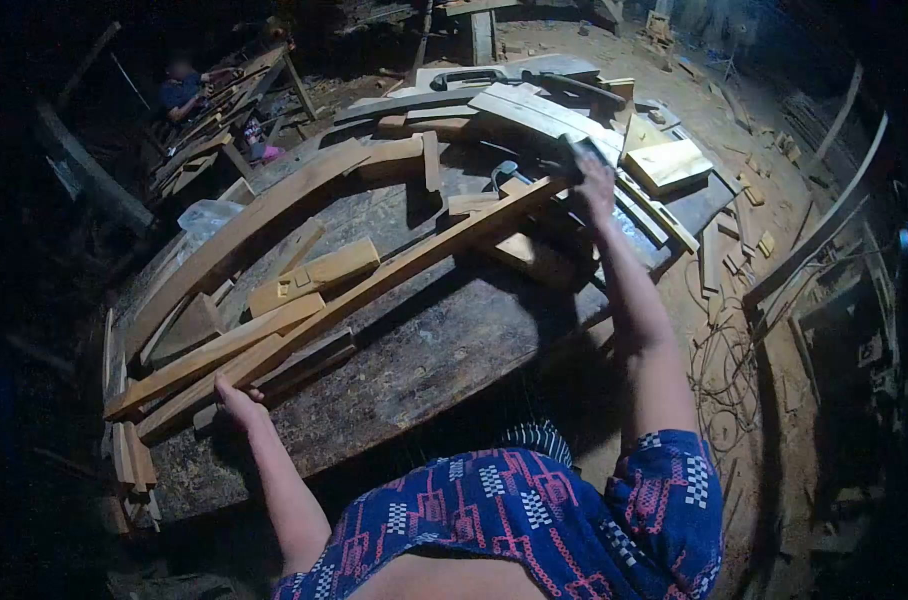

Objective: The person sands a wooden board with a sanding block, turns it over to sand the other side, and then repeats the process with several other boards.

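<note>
A long, narrow wooden bar (404,270) slants across the workbench from lower left to upper right. Near its lower end my left hand (238,400) grips it, thumb along the side. My right hand (596,185) is at the bar's far end, closed around a dark block-like tool (578,150) whose kind I cannot make out. Beside the bar lie a shorter wooden strip (214,355) and a wooden block with cut recesses (314,277). A large curved wooden piece (264,215) rests behind them.
Stacked boards (534,110) and a pale wood block (667,165) occupy the right part of the workbench (414,370). Offcuts and a tangled cable (724,390) lie on the floor to the right. Another person (182,92) is at a second bench, upper left.
</note>
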The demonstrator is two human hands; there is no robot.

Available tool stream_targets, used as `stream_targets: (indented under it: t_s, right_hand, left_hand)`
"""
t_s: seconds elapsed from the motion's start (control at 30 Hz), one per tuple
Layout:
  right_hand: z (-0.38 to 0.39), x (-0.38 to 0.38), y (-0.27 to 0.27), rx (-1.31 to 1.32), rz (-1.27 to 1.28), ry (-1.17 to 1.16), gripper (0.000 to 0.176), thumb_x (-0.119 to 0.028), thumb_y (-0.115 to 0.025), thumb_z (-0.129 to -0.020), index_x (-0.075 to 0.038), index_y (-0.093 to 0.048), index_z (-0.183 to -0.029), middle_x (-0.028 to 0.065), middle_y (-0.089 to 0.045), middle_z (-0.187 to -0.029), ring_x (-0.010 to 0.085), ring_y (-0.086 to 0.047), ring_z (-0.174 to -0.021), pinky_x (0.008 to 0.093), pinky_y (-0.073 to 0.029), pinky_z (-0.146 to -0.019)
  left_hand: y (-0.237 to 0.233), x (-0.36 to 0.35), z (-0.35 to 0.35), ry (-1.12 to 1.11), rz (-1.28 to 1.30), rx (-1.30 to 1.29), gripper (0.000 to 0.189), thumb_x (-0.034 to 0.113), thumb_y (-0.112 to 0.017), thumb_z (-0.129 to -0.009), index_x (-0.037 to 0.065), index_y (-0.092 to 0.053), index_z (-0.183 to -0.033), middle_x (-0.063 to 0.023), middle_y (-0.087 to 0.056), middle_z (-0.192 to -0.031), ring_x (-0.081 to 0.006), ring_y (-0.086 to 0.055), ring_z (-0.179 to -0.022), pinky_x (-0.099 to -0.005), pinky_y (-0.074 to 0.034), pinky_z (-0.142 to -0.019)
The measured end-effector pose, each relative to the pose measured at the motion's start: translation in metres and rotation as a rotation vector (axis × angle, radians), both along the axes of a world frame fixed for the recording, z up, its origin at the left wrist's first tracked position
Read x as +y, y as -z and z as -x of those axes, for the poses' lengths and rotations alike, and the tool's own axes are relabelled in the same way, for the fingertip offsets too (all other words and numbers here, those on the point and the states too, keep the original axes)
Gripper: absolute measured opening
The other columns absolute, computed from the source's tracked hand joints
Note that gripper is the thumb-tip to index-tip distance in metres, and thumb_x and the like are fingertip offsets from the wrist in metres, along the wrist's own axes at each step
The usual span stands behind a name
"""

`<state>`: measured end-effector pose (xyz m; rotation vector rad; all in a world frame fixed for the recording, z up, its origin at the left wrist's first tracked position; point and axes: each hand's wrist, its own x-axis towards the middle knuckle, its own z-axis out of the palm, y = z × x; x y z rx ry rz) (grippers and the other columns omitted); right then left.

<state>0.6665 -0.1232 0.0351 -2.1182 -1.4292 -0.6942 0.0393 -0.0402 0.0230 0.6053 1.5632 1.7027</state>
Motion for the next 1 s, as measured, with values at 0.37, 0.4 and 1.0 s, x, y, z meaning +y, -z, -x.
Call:
stream_targets:
  t_s: [0.37,0.4,1.0]
  right_hand:
    - [0.203,0.004,0.003,-0.053,-0.124,-0.502,0.047,-0.006,-0.05,-0.063,-0.018,-0.051,-0.109,0.0043,-0.043,-0.12,0.0216,-0.039,-0.111,0.0397,-0.026,-0.091]
    - [0.203,0.006,0.004,-0.053,-0.124,-0.514,0.047,-0.006,-0.05,-0.063,-0.018,-0.051,-0.109,0.0043,-0.043,-0.12,0.0216,-0.039,-0.111,0.0397,-0.026,-0.091]
    - [0.36,0.03,0.001,0.073,0.07,-0.726,0.059,0.006,-0.039,-0.065,-0.017,-0.042,-0.12,0.0076,-0.036,-0.126,0.0225,-0.029,-0.12,0.0452,-0.016,-0.098]
  left_hand:
    - [-0.005,-0.003,-0.004,-0.011,0.022,-0.011,0.044,0.048,-0.049,-0.074,0.006,-0.046,-0.086,-0.0059,-0.047,-0.065,-0.0123,-0.039,-0.039,-0.0235,-0.031,-0.033]
    - [-0.008,-0.004,-0.006,-0.043,0.024,-0.016,0.044,0.048,-0.05,-0.074,0.005,-0.046,-0.085,-0.0062,-0.048,-0.066,-0.0123,-0.039,-0.04,-0.0236,-0.03,-0.033]
    - [0.016,0.01,0.007,0.027,0.002,-0.022,0.053,0.055,-0.043,-0.077,0.002,-0.05,-0.077,-0.0073,-0.051,-0.056,-0.014,-0.048,-0.041,-0.0251,-0.038,-0.034]
